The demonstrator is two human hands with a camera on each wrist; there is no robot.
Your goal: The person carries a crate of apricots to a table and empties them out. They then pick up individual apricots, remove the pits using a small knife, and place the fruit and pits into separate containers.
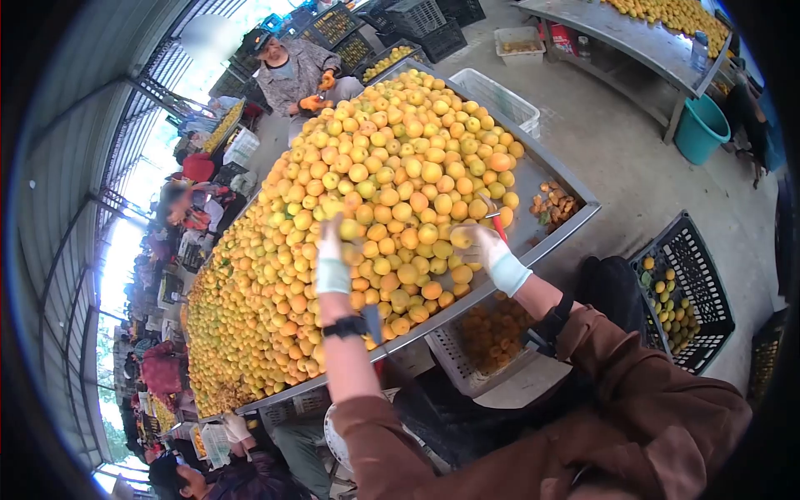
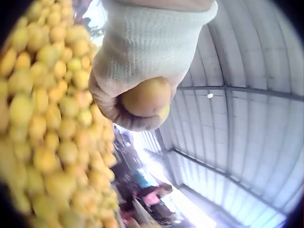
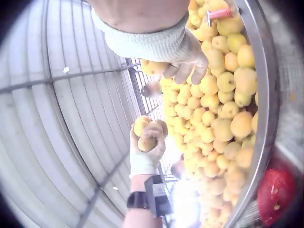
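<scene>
Gripping a yellow fruit (image 1: 348,228) above the heap of fruit (image 1: 333,250) on the metal surface (image 1: 546,179), the gloved left hand (image 1: 332,260) is curling around it; rightward, the gloved right hand (image 1: 486,247) is pinching another fruit (image 1: 461,237) beside a red-handled knife (image 1: 497,225).

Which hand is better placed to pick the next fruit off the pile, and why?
Probably the right hand: it rests low on the pile, though it seems to hold a red-handled tool. The left hand is raised, its grip already full of fruit.
</scene>
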